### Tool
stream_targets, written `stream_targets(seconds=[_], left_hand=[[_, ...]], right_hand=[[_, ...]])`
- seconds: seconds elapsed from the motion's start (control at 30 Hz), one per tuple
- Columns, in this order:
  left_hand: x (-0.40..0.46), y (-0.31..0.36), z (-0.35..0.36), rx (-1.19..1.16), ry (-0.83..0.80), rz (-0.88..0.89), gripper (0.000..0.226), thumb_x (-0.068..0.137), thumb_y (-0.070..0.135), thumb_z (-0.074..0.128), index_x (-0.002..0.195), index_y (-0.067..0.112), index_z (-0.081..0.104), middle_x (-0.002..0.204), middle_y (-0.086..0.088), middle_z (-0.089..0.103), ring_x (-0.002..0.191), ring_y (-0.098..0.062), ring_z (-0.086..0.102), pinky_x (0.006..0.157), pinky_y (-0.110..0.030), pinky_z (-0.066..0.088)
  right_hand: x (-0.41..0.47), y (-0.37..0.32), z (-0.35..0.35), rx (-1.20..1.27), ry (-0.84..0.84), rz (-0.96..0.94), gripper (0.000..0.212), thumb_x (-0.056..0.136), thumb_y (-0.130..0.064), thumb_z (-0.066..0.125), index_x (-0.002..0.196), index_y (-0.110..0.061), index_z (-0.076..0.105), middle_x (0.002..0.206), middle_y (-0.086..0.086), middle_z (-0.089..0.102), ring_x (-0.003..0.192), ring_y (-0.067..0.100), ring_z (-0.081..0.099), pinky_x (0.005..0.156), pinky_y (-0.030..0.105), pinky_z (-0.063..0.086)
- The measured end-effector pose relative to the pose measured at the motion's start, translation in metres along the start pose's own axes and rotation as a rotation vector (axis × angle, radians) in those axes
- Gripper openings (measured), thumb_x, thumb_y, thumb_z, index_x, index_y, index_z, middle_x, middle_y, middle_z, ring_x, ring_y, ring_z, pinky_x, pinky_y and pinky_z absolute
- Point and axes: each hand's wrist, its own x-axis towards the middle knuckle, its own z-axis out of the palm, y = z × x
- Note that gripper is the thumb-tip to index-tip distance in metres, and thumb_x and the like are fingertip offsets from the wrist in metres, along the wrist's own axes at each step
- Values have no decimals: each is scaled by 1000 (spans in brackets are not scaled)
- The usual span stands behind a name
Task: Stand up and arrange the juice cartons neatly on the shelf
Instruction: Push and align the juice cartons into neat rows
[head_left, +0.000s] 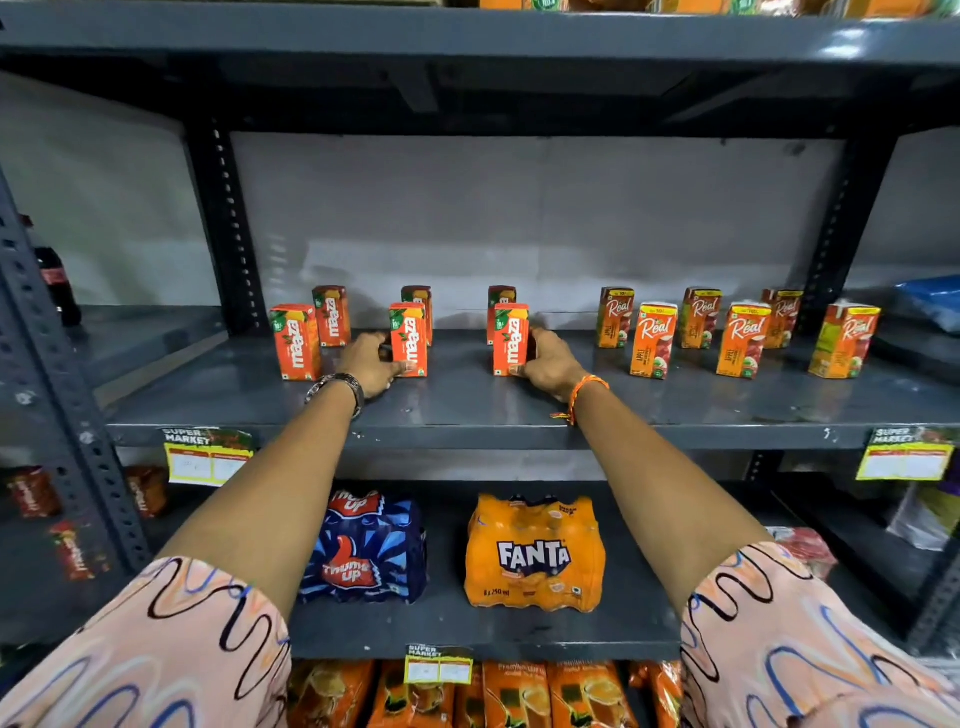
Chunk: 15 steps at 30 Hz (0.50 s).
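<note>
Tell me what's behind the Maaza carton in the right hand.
Behind the Maaza carton in the right hand stands another Maaza carton; only its top shows, the rest is covered.

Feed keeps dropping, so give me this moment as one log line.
left hand gripping front middle carton | right hand gripping front right carton | both upright on shelf

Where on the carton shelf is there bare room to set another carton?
Bare: the shelf front strip before both hands, and the gap between the right hand and the Real cartons. Crowded: around the Maaza cartons, where the left hand also grips one.
</note>
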Motion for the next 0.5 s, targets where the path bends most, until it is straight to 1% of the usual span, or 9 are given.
stream_targets(seconds=[0.1, 0.17, 0.27, 0.37, 0.5], left_hand=[[-1, 0, 1, -2, 11, -8, 42, 85, 15, 72, 125, 6, 62, 121, -14, 69, 104, -32, 66, 96, -48, 51], [-1, 0, 1, 13, 23, 5, 42, 85, 16, 72, 124, 6, 63, 122, -14, 68, 109, -31, 65, 99, -45, 49], [-3, 1, 1, 44, 35, 22, 42, 84, 18, 73, 124, 5, 64, 123, -13, 68, 111, -31, 63, 98, -41, 48], [-3, 1, 1, 50, 36, 18, 42, 85, 18, 73, 124, 4, 64, 123, -14, 68, 111, -32, 64, 98, -41, 48], [-2, -1, 1, 55, 29, 18, 38, 85, 18, 72, 121, 5, 65, 120, -14, 69, 110, -32, 64, 98, -43, 48]], right_hand=[[-2, -1, 0, -32, -8, -1, 61, 78, -5, 79, 134, -4, 55, 131, 17, 65, 123, 30, 61, 109, 45, 46], [-2, -2, 0, -52, -15, 1, 62, 80, -6, 78, 137, -5, 53, 134, 17, 64, 125, 31, 59, 110, 46, 45], [-1, -2, 1, -59, -21, 5, 65, 81, -9, 78, 139, -6, 50, 136, 16, 62, 127, 32, 58, 111, 46, 44], [1, 0, 1, -47, -16, 8, 63, 80, -10, 79, 137, -6, 52, 134, 16, 63, 126, 31, 59, 110, 46, 45], [2, 2, 0, -37, -13, 0, 58, 81, -6, 76, 135, -3, 55, 131, 17, 65, 123, 32, 60, 108, 47, 46]])
